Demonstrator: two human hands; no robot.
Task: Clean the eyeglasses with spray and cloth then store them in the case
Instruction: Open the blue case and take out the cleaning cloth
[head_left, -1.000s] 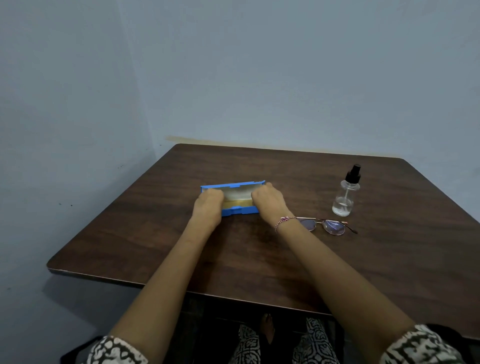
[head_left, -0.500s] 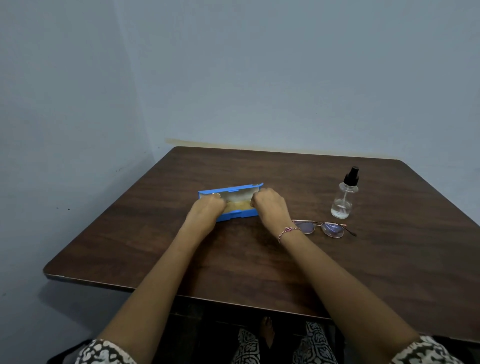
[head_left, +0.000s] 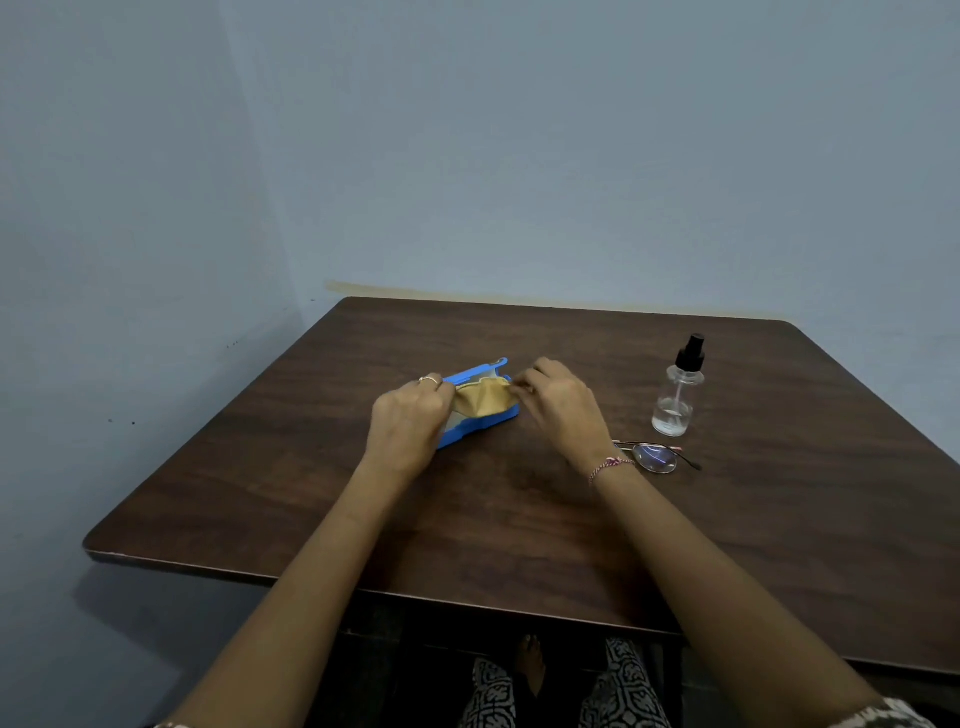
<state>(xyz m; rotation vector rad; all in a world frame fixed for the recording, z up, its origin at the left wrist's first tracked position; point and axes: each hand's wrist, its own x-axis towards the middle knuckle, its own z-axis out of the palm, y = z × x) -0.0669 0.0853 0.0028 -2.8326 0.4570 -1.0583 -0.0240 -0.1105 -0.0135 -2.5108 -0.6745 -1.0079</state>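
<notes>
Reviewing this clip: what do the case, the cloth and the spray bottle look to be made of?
Case: probably hard plastic, going by its bright blue colour and crisp moulded edges. Cloth: soft tan fabric, folding and sagging between the left hand and right hand; likely microfibre, though the weave is unreadable. Spray bottle: clear body, glass or plastic, with a black, probably plastic pump.

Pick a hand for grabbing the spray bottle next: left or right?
Right. The right hand is on the same side as the spray bottle and eyeglasses. The left hand is beyond the blue case; it can keep the tan cloth.
</notes>
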